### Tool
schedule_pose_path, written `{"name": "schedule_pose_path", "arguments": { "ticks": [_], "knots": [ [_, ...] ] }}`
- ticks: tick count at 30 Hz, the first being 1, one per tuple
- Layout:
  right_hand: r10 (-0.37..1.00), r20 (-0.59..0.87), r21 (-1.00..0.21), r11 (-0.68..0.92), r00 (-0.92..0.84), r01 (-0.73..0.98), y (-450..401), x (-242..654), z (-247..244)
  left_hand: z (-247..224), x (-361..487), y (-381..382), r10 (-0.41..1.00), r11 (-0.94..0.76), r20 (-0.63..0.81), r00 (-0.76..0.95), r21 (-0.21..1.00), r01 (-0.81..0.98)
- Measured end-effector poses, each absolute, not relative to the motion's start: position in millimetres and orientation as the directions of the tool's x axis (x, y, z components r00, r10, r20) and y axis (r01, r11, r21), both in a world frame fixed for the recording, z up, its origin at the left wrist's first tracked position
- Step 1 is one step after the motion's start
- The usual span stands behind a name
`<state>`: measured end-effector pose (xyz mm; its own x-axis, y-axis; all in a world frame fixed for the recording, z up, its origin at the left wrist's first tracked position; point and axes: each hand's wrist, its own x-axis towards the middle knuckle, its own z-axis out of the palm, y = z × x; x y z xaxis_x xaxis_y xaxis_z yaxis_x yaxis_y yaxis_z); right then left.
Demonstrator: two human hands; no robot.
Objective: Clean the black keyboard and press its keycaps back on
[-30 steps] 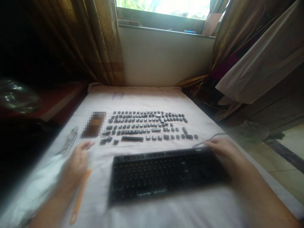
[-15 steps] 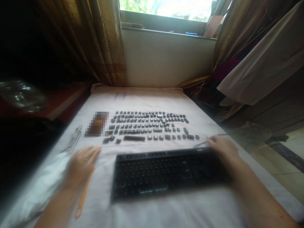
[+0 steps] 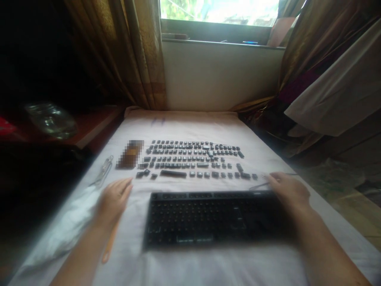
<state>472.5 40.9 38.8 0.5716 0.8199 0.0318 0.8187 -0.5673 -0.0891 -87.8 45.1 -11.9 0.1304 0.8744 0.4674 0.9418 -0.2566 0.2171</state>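
A black keyboard (image 3: 196, 220) with its keycaps off lies in front of me on a white cloth. Rows of loose black keycaps (image 3: 184, 159) are laid out beyond it. Left of the keyboard, my left hand (image 3: 114, 198) rests with its fingers pressed together. A slim orange handle (image 3: 110, 244) with a hole at its end shows from below this hand; whether I grip it is unclear. My right hand (image 3: 288, 192) is closed at the keyboard's far right corner, fingertips by the thin dark cable (image 3: 258, 185). What lies inside its fingers is hidden.
A pixelated brown item (image 3: 129, 155) lies left of the keycaps. Nearer the left edge are a shiny metal object (image 3: 105, 169) and a whitish crumpled bag or cloth (image 3: 68, 226). A clear container (image 3: 52, 119) sits on a reddish surface at left. Curtains (image 3: 145, 59) flank a window.
The view has turned slightly left, so everything sits further right in the picture. Both hands keep roughly the same places beside the keyboard. The keycaps look unmoved.
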Motion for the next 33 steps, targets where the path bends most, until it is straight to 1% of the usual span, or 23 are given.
{"name": "schedule_pose_path", "arguments": {
  "ticks": [5, 10, 13, 16, 19, 24, 33],
  "knots": [
    [0.785, 0.124, -0.196, -0.580, 0.606, 0.791, 18, 467, 41, -3, -83, 47, 0.882, -0.245, 0.448, 0.144, 0.178, 0.953],
    [0.709, 0.110, -0.345, -0.630, 0.697, 0.696, 1, 464, 36, 16, -65, 70, 0.896, -0.309, 0.364, 0.252, 0.107, 0.945],
    [0.699, 0.130, -0.426, -0.601, 0.703, 0.676, -2, 465, 32, 24, -55, 86, 0.901, -0.354, 0.295, 0.318, 0.076, 0.932],
    [0.696, 0.201, -0.482, -0.542, 0.689, 0.688, -3, 465, 28, 26, -49, 95, 0.901, -0.381, 0.245, 0.357, 0.058, 0.923],
    [0.690, 0.233, -0.502, -0.518, 0.686, 0.692, -3, 464, 26, 27, -46, 97, 0.903, -0.391, 0.212, 0.374, 0.046, 0.919],
    [0.688, 0.213, -0.519, -0.523, 0.694, 0.677, -4, 459, 30, 34, -42, 95, 0.913, -0.383, 0.166, 0.372, 0.035, 0.923],
    [0.685, 0.267, -0.515, -0.493, 0.678, 0.701, -4, 461, 25, 47, -48, 102, 0.904, -0.426, 0.070, 0.422, 0.037, 0.904]
  ]
}}
